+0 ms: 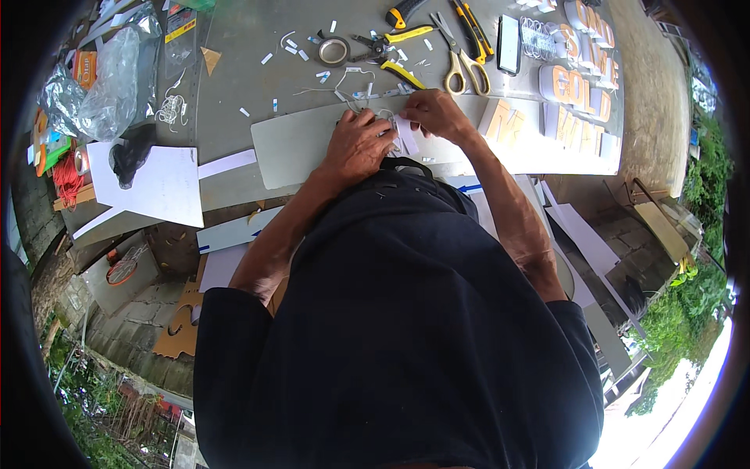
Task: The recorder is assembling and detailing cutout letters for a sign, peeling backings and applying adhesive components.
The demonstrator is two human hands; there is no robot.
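Note:
Both of my hands work close together over a pale flat panel (293, 148) at the table's near edge. My left hand (361, 147) is closed, fingers curled beside some thin wires (383, 113); what lies under its fingertips is hidden. My right hand (439, 117) is pinched at the upper end of a small white piece (408, 137), which stands between the hands. Small white-and-blue modules (359, 88) with thin leads lie just beyond my fingers.
Beyond my hands lie a tape roll (321, 51), yellow-handled pliers (410, 34), scissors (454, 80), a yellow-black cutter (473, 30) and a phone (509, 44). Several raised block letters (572, 84) stand at right. Clear plastic bags (117, 90) and a white sheet (168, 184) are at left.

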